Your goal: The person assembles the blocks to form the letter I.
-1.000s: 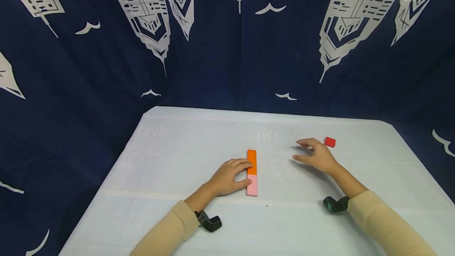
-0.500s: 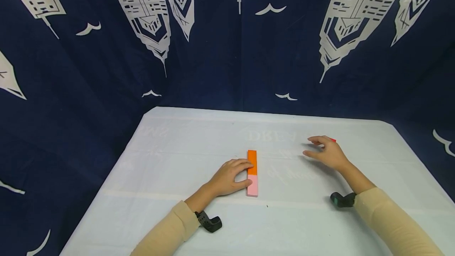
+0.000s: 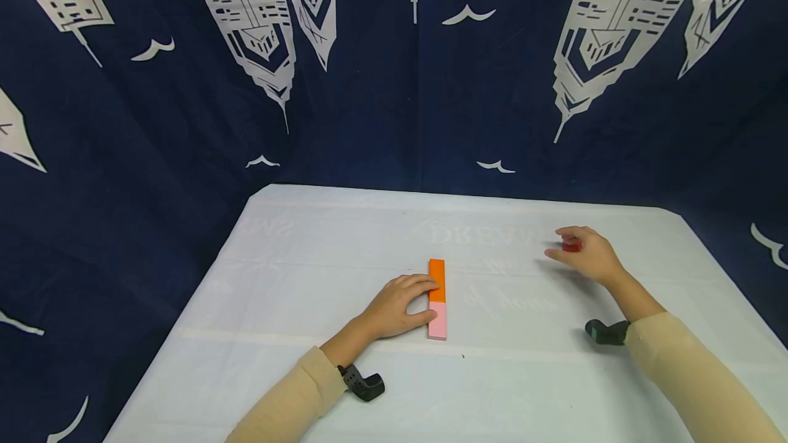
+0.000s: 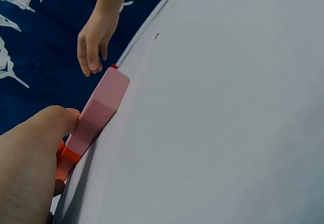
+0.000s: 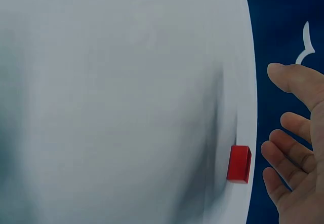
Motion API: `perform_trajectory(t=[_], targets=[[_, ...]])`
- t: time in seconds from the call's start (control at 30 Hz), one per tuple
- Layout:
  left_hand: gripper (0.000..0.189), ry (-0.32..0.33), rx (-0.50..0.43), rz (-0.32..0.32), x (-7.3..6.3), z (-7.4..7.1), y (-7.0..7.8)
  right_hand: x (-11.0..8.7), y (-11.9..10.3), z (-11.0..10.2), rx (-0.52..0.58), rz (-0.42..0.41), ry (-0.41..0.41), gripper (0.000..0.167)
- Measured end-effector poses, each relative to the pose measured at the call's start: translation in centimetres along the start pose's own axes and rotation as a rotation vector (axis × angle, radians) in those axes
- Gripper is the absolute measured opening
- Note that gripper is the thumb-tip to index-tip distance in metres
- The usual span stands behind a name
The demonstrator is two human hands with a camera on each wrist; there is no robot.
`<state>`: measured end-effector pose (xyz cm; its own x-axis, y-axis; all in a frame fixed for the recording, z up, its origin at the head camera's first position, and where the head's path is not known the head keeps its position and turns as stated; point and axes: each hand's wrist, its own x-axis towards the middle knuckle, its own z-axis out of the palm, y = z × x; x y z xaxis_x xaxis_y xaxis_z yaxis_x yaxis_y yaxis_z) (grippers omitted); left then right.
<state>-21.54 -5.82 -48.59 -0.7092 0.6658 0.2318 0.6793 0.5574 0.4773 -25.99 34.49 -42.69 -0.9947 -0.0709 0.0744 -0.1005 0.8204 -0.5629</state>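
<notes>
An orange block [image 3: 436, 271] and a pink block [image 3: 438, 328] lie end to end in one straight line on the table. My left hand [image 3: 394, 307] rests at their left side, fingertips on the orange block and thumb on the pink one. In the left wrist view the thumb [image 4: 63, 120] touches the pink block's side. Farther off to the right, my right hand [image 3: 589, 256] hovers over a small red block [image 3: 572, 247], thumb and fingers spread apart. The right wrist view shows the red block [image 5: 238, 164] on the table, apart from the fingers.
A white table [image 3: 308, 238] with faint lettering lies under both hands. Behind its far edge hangs a dark blue cloth [image 3: 369, 122] printed with white buildings and birds. Each wrist wears a black camera band, the left one [image 3: 363, 385] close above the table.
My right hand has moved right and slightly away, from left of the red block to over it. The left hand and the orange and pink blocks have stayed in place.
</notes>
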Motion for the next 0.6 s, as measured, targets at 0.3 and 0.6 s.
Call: perform_trajectory(t=[0.3,0.6], targets=[[0.052,-0.017,-0.019,-0.002,0.0,0.0,0.1,0.6,1.8,-0.9,-0.018,0.073,-0.001,0.07],[0.052,-0.006,-0.009,-0.003,0.0,0.1,-0.2,0.9,3.0,-0.5,-0.008,0.119,0.079,0.061]])
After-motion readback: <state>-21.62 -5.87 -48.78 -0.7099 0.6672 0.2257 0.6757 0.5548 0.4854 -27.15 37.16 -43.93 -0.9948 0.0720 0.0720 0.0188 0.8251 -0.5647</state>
